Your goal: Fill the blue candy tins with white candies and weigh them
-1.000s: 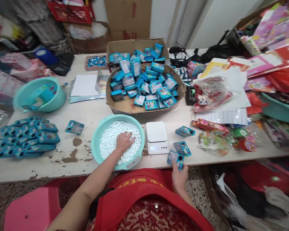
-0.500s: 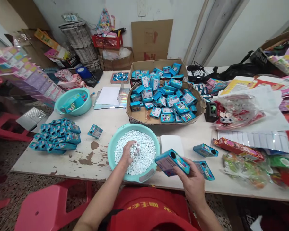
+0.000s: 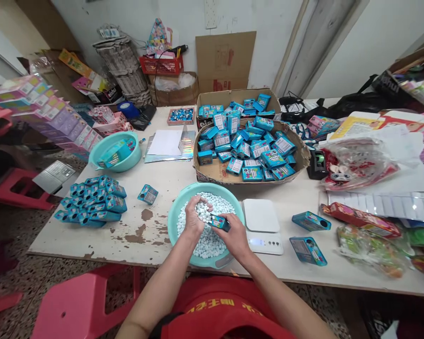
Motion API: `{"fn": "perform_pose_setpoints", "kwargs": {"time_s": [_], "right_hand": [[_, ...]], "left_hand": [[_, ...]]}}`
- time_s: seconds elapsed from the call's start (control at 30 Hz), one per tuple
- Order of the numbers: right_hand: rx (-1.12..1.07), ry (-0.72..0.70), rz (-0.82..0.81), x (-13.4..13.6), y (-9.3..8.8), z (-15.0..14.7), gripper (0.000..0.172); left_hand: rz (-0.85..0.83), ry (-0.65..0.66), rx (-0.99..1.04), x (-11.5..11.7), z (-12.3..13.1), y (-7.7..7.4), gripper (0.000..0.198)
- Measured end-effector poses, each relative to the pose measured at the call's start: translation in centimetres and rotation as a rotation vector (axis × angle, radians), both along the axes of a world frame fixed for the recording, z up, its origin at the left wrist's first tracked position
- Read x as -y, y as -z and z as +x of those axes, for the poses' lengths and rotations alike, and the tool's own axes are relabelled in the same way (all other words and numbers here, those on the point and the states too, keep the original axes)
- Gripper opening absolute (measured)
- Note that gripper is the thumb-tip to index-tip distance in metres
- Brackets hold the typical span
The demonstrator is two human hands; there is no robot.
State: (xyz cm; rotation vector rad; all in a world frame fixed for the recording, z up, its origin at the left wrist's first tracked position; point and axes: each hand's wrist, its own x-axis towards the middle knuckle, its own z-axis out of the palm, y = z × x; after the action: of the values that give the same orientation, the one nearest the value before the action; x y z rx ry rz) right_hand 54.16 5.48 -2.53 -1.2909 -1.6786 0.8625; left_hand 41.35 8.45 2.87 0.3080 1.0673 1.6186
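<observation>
My left hand (image 3: 195, 217) is cupped around a heap of small white candies (image 3: 202, 212) over the turquoise basin (image 3: 175, 212), which holds many more candies. Against that heap, my right hand (image 3: 235, 235) grips a small blue box (image 3: 219, 222), its far end at my left fingers. A white digital scale (image 3: 261, 215) lies just right of the basin. Two blue boxes stand beyond it, one (image 3: 311, 221) behind the other (image 3: 308, 250). To the left are a single blue box (image 3: 148, 194) and a cluster of blue boxes (image 3: 92, 200).
Cardboard trays (image 3: 215, 175) full of blue boxes stand behind the basin. Another turquoise basin (image 3: 136, 160) holds blue packaging at the back left. Wrapped sweets (image 3: 371, 252) and a red box (image 3: 363, 220) lie at the right. A pink stool (image 3: 70, 301) stands in front.
My right hand has moved left with the blue box, bringing it to my left hand and uncovering the scale. My left hand has lifted a heap of candies. The view has shifted slightly.
</observation>
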Motion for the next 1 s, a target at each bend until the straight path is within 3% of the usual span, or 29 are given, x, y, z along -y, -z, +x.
{"fn": "perform_pose_setpoints", "kwargs": {"time_s": [0.2, 0.43, 1.0], "right_hand": [[0.001, -0.012, 0.007, -0.1, -1.3, -0.2, 0.026], [-0.043, 0.01, -0.022, -0.3, -1.5, -0.3, 0.027], [-0.058, 0.027, 0.016, -0.4, -2.7, 0.0, 0.025]], "left_hand": [[0.098, 0.006, -0.175, -0.6, 0.4, -0.3, 0.027], [0.077, 0.014, -0.241, -0.7, 0.5, -0.2, 0.036], [0.133, -0.032, -0.37, -0.5, 1.2, -1.2, 0.026]]}}
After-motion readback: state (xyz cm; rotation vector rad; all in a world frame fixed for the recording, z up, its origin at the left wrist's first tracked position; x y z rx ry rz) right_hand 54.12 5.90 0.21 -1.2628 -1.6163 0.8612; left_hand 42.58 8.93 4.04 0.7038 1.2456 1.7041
